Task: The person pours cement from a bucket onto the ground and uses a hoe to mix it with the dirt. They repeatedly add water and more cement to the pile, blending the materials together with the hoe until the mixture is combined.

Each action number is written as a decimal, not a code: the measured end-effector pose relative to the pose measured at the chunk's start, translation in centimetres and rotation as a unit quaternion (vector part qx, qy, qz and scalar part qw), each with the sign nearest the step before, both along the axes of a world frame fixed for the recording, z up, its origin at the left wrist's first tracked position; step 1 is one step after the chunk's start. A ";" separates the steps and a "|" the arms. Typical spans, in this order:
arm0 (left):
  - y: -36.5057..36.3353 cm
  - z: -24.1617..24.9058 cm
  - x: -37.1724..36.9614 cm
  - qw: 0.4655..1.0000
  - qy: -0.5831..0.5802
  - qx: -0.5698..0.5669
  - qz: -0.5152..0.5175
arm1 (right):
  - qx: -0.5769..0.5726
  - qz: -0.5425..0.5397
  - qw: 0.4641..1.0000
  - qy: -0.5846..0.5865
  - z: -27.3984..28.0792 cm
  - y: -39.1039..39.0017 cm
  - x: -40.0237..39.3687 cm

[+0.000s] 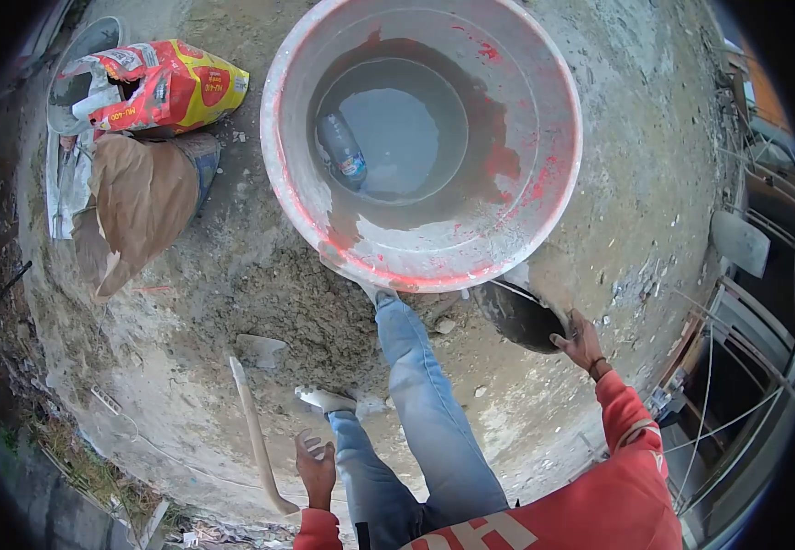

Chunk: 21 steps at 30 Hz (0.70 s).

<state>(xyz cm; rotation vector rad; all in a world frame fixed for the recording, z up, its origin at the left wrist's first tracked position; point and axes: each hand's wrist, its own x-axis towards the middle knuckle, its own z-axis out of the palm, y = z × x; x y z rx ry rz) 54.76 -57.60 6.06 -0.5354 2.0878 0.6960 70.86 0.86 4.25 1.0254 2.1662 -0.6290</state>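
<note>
My right hand (581, 345) grips the rim of a dark bucket (518, 316), which lies tilted below the right side of a large round tub (423, 268). The tub has red stains and holds greyish water with a plastic bottle (342, 148) in it. My left hand (316, 460) hangs beside my left leg with its fingers apart and slightly curled, holding nothing. To its left is a wooden handle (258, 440). A metal blade (262, 350) rests at the edge of a heap of wet grey mix (301, 307).
At the upper left are a red and yellow bag (200, 87), a torn brown paper bag (141, 188) and a grey basin (95, 41). A cable (154, 446) runs over the ground at the lower left. A flat blade (739, 242) and metal frames stand at the right edge.
</note>
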 end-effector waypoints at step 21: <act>-4.5 4.0 6.3 0.950 -0.094 0.052 0.294 | -0.199 -0.332 0.878 0.281 13.5 4.3 -33.8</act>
